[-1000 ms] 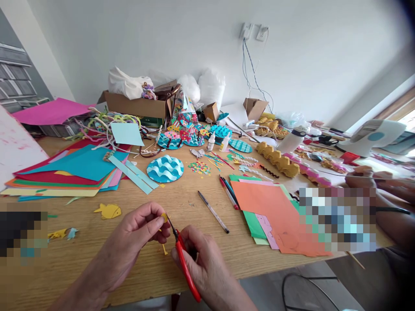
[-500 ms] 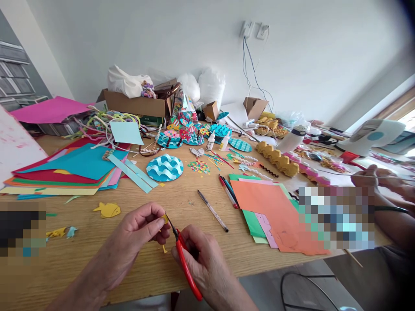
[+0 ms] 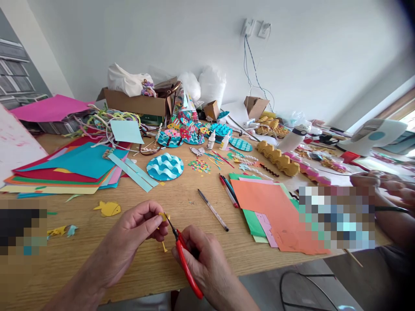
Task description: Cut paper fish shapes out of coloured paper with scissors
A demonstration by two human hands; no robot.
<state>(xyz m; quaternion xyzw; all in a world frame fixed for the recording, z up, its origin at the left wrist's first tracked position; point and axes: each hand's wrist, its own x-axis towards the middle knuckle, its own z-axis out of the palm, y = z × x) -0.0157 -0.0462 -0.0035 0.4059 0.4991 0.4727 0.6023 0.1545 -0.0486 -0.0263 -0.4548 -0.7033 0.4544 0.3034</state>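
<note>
Between the thumb and fingers of my left hand [image 3: 139,229] is a small piece of yellow paper [image 3: 164,215], mostly covered by the fingertips. My right hand [image 3: 205,257] grips red-handled scissors [image 3: 185,263]. Their dark narrow blades reach up to the paper's right edge. Below the left fingers, a thin yellow scrap [image 3: 164,246] shows near the tabletop. A yellow paper fish [image 3: 109,209] with a drawn eye and gill line lies flat to the left of my left hand. Yellow paper scraps [image 3: 57,231] lie farther left.
A pen [image 3: 213,209] lies beyond my right hand. Orange paper [image 3: 269,211] sits on other sheets to the right, coloured sheets [image 3: 71,162] at left. A wavy blue disc [image 3: 164,166] and glue bottles [image 3: 210,141] stand farther back. Another person's hands [image 3: 372,185] are at the right.
The yellow paper in my left fingers has turned slightly and shows more beside the blades. My left hand has shifted slightly left; the right hand holds nearly the same place.
</note>
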